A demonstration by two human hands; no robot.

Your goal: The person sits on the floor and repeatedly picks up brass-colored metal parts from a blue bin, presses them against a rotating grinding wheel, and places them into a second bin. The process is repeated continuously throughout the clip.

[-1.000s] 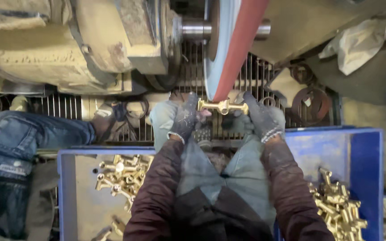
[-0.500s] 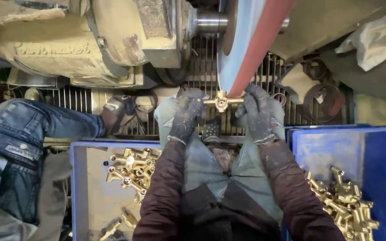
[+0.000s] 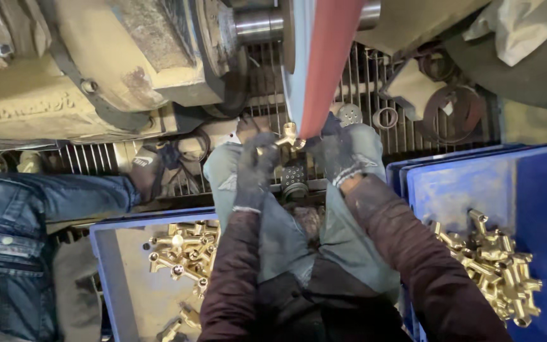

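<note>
A brass fitting [image 3: 288, 136] is held against the lower edge of the red belt [image 3: 327, 69], just below the wheel's steel shaft [image 3: 257, 25]. It is gripped from both sides: the gloved left hand [image 3: 254, 168] is clamped on its left end, and the gloved right hand [image 3: 340, 155] is closed on its right end, though the fingertips there are partly hidden by the belt. The two hands are kept close together, with only the fitting between them. Below the belt and to the left, a blue tray [image 3: 106, 253] is seen with a loose pile of brass fittings [image 3: 182, 253]. Below the belt and to the right, a second blue tray [image 3: 539, 190] is filled with a larger heap [image 3: 489, 266]. Far left of the belt, another person's jeans-clad leg [image 3: 39, 202] is seen.
</note>
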